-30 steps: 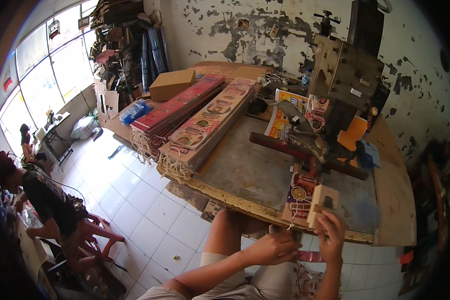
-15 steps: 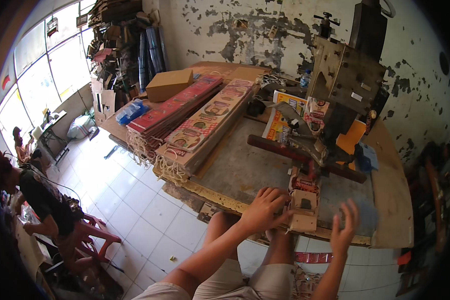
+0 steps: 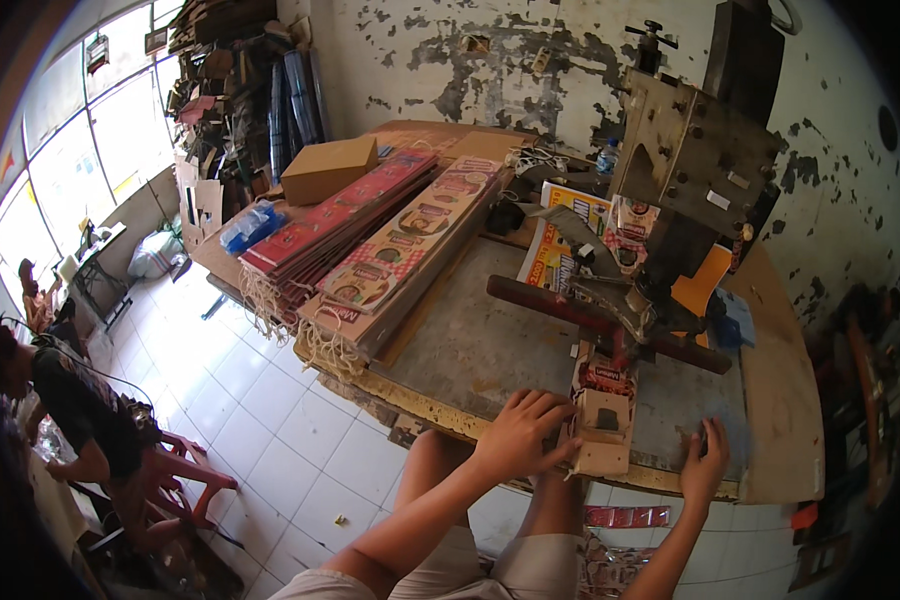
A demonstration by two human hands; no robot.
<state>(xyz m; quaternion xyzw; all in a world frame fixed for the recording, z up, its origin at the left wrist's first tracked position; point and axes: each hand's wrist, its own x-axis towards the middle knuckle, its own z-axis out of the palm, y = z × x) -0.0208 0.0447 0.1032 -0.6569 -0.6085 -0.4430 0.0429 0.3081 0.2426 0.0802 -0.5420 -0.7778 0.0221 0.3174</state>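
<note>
A printed red-and-brown cardboard strip (image 3: 601, 374) lies under the metal press (image 3: 660, 190). Its near end is a plain brown cardboard piece (image 3: 602, 440) with a dark square patch, at the table's front edge. My left hand (image 3: 523, 437) is at the left side of this end, thumb and fingertips bent against its edge. To the right of it, my right hand (image 3: 705, 462) is low over the grey tabletop, fingers curled. A small dark piece (image 3: 704, 432) shows between its thumb and fingers; its kind is unclear.
Stacks of printed cardboard strips, one red (image 3: 340, 210) and one cream (image 3: 410, 240), have strings hanging off the near end. A brown box (image 3: 330, 170) and a blue plastic packet (image 3: 252, 226) stand beyond. Another person (image 3: 80, 400) works at the left by a red stool (image 3: 192, 470).
My right hand has come down and stopped at the tabletop, its fingers curling from spread to pinched. My left hand stays by the cardboard. The whole view has shifted slightly.
</note>
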